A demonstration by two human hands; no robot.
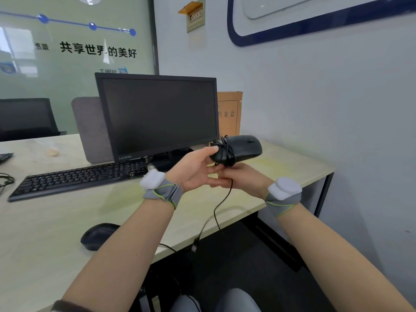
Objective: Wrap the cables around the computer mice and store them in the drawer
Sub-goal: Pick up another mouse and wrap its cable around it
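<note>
A black computer mouse (242, 147) is held up in the air over the right part of the desk. Several turns of its black cable (226, 152) are wound around its left end. My left hand (193, 170) grips that wrapped end, thumb on top. My right hand (238, 176) sits just under the mouse and pinches the loose cable (219, 208), which hangs down past the desk edge to its plug (194, 245). A second black mouse (96, 235) lies on the desk near my left forearm. No drawer is in view.
A black monitor (157, 115) and a black keyboard (78, 179) stand on the light desk (45, 221). A brown file box (229, 113) leans by the wall at the right. An office chair (24, 118) is at the far left.
</note>
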